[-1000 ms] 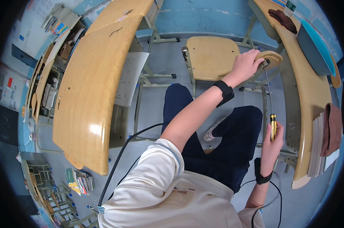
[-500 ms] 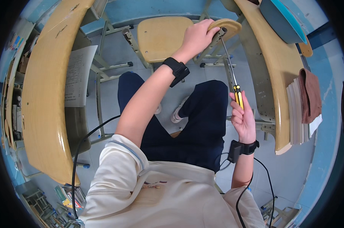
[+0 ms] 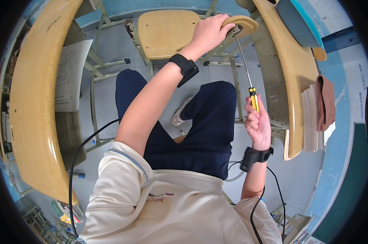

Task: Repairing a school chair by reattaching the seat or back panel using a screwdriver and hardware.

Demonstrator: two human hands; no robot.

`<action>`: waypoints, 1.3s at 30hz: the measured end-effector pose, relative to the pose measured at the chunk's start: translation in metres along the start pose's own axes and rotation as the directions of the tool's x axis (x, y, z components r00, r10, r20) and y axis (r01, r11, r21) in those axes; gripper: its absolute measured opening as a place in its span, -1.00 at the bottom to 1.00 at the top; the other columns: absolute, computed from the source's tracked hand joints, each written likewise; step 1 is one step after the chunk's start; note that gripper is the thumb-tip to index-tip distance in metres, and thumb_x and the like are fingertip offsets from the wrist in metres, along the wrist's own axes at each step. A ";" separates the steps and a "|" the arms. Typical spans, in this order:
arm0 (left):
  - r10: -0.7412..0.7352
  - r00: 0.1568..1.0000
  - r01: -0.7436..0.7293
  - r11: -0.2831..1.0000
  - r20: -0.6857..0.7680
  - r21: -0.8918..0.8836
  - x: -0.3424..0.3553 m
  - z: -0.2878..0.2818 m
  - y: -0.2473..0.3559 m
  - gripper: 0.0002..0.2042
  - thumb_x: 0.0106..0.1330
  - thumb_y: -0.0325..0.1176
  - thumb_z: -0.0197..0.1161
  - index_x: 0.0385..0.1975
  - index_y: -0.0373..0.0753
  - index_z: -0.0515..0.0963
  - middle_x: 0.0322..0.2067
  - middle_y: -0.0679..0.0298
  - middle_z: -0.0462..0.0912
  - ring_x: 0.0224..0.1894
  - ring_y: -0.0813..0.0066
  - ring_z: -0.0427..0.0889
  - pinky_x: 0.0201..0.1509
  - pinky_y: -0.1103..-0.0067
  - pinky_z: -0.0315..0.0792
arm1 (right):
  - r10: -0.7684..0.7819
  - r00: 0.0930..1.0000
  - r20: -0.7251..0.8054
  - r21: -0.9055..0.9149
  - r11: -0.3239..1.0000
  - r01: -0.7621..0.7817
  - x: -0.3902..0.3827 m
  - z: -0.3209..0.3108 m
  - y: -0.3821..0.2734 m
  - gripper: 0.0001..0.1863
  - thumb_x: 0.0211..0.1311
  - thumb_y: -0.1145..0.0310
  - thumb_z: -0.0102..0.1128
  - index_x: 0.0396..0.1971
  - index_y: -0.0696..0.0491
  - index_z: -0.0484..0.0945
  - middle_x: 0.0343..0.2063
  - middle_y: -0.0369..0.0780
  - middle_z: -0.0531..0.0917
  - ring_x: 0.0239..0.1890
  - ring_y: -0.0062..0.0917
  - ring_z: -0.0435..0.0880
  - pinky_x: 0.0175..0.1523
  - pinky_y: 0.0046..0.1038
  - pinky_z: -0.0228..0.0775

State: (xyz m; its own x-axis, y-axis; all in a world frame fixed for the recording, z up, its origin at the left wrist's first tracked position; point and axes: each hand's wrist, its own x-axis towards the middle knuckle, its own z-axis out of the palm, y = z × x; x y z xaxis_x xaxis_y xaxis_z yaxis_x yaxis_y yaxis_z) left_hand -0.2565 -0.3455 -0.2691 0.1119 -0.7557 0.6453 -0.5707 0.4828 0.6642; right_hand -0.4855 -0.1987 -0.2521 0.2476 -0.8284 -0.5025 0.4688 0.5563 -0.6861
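Observation:
Ahead of my knees stands a chair with a yellow wooden seat (image 3: 167, 34) and a grey metal frame. My left hand (image 3: 210, 34) grips the chair's wooden backrest (image 3: 245, 25) where it meets the tube post. In my right hand (image 3: 257, 122) is a screwdriver (image 3: 253, 97) with a yellow and black handle, fingers wrapped round it. Its long metal shaft points up and away, and the tip reaches the post (image 3: 237, 29) beside the left hand's fingers. The screw itself is too small to make out.
Wooden desks flank me, one on the left (image 3: 33, 110) and one on the right (image 3: 291, 81). A teal basin (image 3: 300, 24) sits on the right desk, with books (image 3: 309, 118) and a brown cloth (image 3: 325, 103) at its side. Paper (image 3: 72, 81) hangs from the left desk. Black cables (image 3: 73, 162) run beside both arms.
The view has swung slightly to the right, so most things sit farther left. Both hands keep their hold, and the screwdriver tip stays at the post.

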 end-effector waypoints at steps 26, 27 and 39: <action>0.018 1.000 -0.018 1.000 -0.003 0.013 -0.004 0.001 0.004 -0.74 0.23 -0.12 0.06 -0.34 -0.19 0.50 -0.44 0.20 0.57 -0.40 0.13 0.54 -0.36 0.36 0.41 | 0.196 0.943 0.270 0.415 0.860 -0.297 0.003 -0.007 0.007 -0.59 0.40 0.14 -0.30 -0.24 0.23 0.34 -0.77 -0.39 0.08 -0.82 -0.78 -0.07 -0.78 -0.72 -0.23; 0.029 0.999 -0.029 0.999 -0.017 0.040 -0.005 0.000 0.003 -0.76 0.24 -0.15 0.06 -0.36 -0.21 0.48 -0.44 0.23 0.56 -0.40 0.15 0.54 -0.37 0.37 0.41 | 0.139 0.966 0.216 0.206 0.961 -0.184 -0.001 0.000 0.008 -0.59 0.39 0.12 -0.31 -0.23 0.19 0.36 -0.77 -0.38 0.15 -0.82 -0.79 -0.02 -0.77 -0.75 -0.19; -0.019 1.000 0.018 1.000 0.002 0.010 -0.006 -0.001 0.002 -0.72 0.23 -0.10 0.06 -0.29 -0.18 0.52 -0.40 0.20 0.58 -0.39 0.12 0.54 -0.35 0.38 0.41 | -0.360 0.933 -0.016 -0.571 0.769 0.287 -0.001 0.012 0.017 -0.66 0.36 0.17 -0.16 -0.32 0.16 0.45 -0.85 -0.37 0.19 -0.86 -0.77 0.04 -0.76 -0.62 -0.13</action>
State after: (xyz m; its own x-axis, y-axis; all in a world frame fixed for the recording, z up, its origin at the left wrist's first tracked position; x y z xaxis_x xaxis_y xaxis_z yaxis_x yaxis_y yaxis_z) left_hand -0.2576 -0.3401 -0.2714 0.1207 -0.7654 0.6322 -0.5765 0.4643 0.6723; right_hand -0.4677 -0.1893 -0.2569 0.0487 -0.9720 -0.2299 -0.0522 0.2274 -0.9724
